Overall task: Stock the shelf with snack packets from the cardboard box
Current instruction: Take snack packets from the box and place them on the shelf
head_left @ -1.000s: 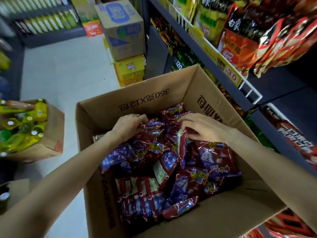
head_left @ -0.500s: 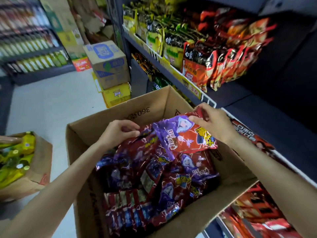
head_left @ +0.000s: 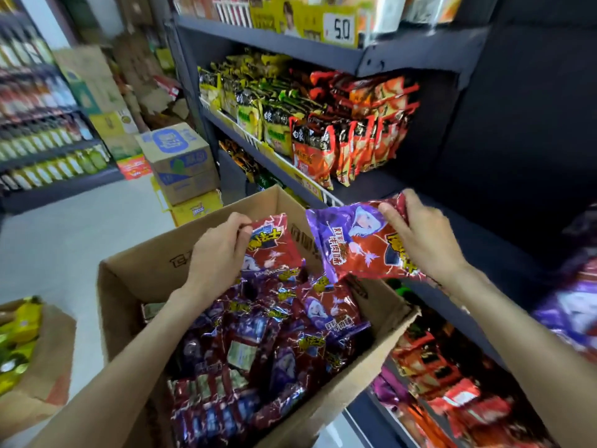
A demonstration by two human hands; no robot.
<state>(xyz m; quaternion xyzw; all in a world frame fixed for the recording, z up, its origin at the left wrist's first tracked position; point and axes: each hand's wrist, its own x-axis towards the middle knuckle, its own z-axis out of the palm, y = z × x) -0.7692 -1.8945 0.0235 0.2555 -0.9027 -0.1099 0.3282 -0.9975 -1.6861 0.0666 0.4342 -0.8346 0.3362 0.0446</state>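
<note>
Dark metal shelving [head_left: 407,185] fills the right and upper frame, its middle tier packed with crinkly red, orange and green noodle packets [head_left: 326,130] behind a white wire rail. At lower centre sits the open cardboard box [head_left: 155,270], plain brown corrugated board with printed characters, heaped with glossy red-and-purple snack packets [head_left: 268,350], too many and too jumbled to count. Two hands are raised above it, each holding one packet. The left hand [head_left: 216,253], fingers curled, pinches the top edge of a red foil packet [head_left: 274,250] hanging just over the heap. The right hand [head_left: 420,237] grips the right end of a purple-and-red packet [head_left: 352,244], held flat at centre right, between the box and the bare shelf. Two stacked cartons [head_left: 184,169] stand on the pale floor at upper centre-left.
</note>
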